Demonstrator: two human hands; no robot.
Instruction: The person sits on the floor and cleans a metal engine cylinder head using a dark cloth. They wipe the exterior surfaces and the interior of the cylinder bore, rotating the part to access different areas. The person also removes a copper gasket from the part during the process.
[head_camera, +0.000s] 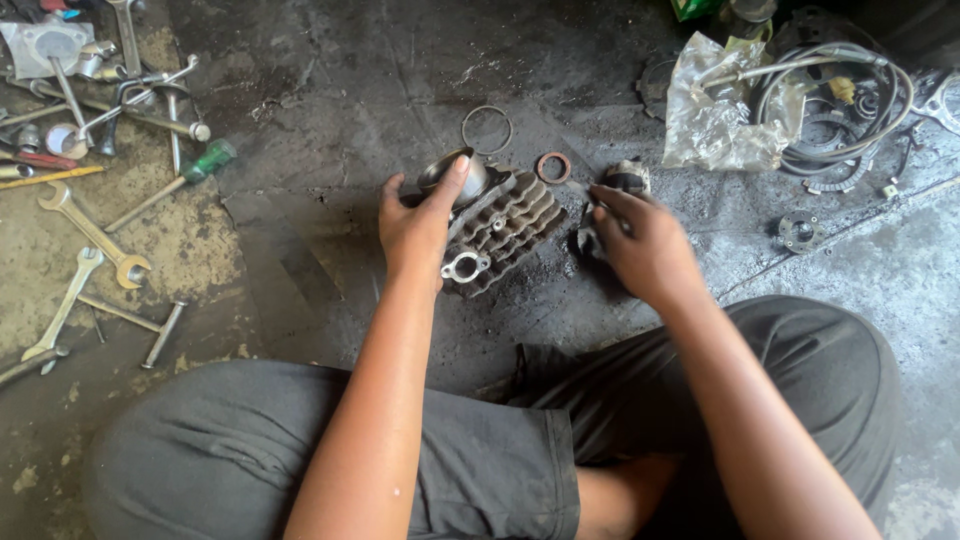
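Grey trousers (480, 460) cover the crossed legs nearest the camera, and both bare forearms reach out over them toward the oily concrete floor (330, 90). Left hand (418, 225) rests on a finned metal cylinder (505, 230) lying on the floor, its fingers (455, 175) grasping the rim of a shiny round piston (452, 175) that sits at the cylinder's upper end. Right hand (645, 245) lies just beside the cylinder on its right, fingers curled down over a small dark part (628, 178); whether they actually clamp it cannot be told. Just beyond the cylinder lie a copper-coloured washer (552, 167) and, a little farther, a thin wire ring (486, 129). Farther right sit a crumpled plastic bag (715, 110) and a coil of cables (850, 100). Off to the far left, spanners (90, 235) and a green-handled screwdriver (190, 172) are scattered well apart from the hands.
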